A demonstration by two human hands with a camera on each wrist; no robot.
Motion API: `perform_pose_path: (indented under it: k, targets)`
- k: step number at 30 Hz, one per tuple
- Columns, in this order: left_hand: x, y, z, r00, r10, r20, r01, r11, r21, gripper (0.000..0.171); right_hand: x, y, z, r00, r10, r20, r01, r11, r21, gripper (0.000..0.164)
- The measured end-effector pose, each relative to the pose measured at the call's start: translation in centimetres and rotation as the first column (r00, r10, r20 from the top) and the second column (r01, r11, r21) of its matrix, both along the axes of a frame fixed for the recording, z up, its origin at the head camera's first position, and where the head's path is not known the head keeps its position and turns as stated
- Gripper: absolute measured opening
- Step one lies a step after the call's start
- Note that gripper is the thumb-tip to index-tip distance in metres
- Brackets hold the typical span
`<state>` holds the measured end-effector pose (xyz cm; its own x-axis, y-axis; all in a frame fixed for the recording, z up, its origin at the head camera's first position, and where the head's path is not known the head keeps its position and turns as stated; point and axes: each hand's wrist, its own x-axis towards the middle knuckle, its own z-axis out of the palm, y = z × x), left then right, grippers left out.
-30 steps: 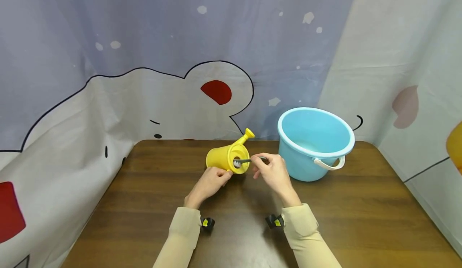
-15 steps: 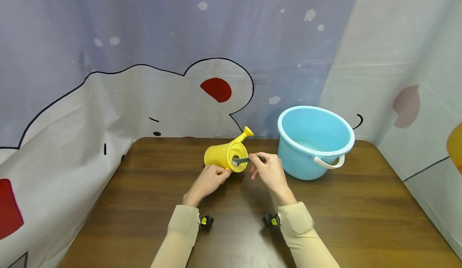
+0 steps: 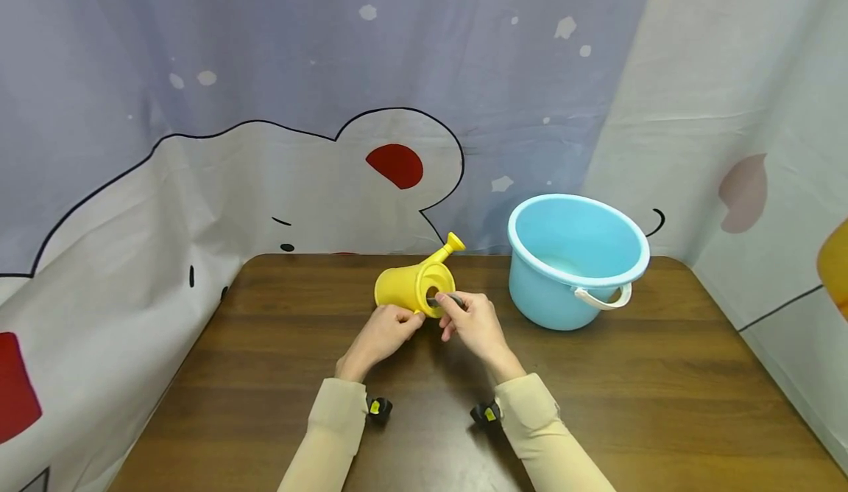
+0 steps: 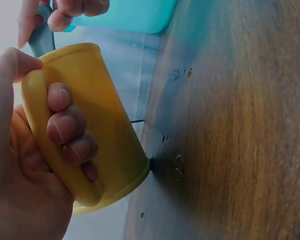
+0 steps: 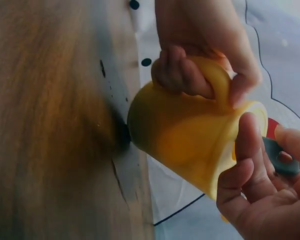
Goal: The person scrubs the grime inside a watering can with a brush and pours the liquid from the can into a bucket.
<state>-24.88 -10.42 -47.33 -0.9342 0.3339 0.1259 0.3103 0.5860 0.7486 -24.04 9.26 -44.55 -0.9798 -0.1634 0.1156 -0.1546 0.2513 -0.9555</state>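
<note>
A small yellow watering can (image 3: 397, 286) is tipped on the table with its opening turned right and its spout pointing up to the back. My left hand (image 3: 384, 336) grips it by the loop handle (image 4: 37, 100), fingers curled through the loop in the left wrist view. My right hand (image 3: 477, 328) is right at the can's opening, pinching the grey handle of a small brush (image 5: 281, 159) between thumb and fingers. The brush head is hidden inside the can. In the right wrist view, the right fingers overlap the can's rim.
A light blue bucket (image 3: 559, 297) with a white handle (image 3: 606, 302) stands behind and right of the right hand. Water drops (image 4: 179, 164) lie on the wooden table (image 3: 265, 381) near the can. A printed curtain (image 3: 298, 183) hangs along the table's back edge.
My right hand has moved left toward the can, pushing the brush deeper; its white bristles, visible earlier at the opening, are now out of sight. The left hand and can have barely moved.
</note>
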Motion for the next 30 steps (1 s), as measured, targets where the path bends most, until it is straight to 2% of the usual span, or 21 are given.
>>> perform_pose_path:
  k: [7,14,20,26,30]
  targets:
    - [0.1,0.0,0.1,1.0,-0.013,0.013,0.013,1.0,0.007,0.047,-0.1,1.5,1.2,0.996,0.084,0.011,-0.083,0.994,-0.067,0.033]
    - [0.1,-0.1,0.1,1.0,-0.008,0.023,0.008,1.0,0.002,0.048,-0.1,3.0,2.7,0.992,0.122,-0.005,-0.122,0.992,-0.023,0.035]
    - [-0.1,-0.1,0.0,0.999,-0.024,0.027,0.023,1.0,0.014,0.047,0.0,3.0,2.9,0.997,0.074,-0.007,-0.074,0.997,0.001,0.035]
    - [-0.1,-0.2,0.0,1.0,-0.014,0.017,0.014,1.0,0.016,0.045,0.0,2.0,2.0,0.997,-0.002,-0.074,0.005,0.999,0.036,0.034]
    - [-0.1,-0.1,-0.1,1.0,-0.011,0.01,0.011,1.0,0.01,0.045,0.1,1.1,1.2,0.995,-0.011,-0.095,0.018,0.997,0.073,0.032]
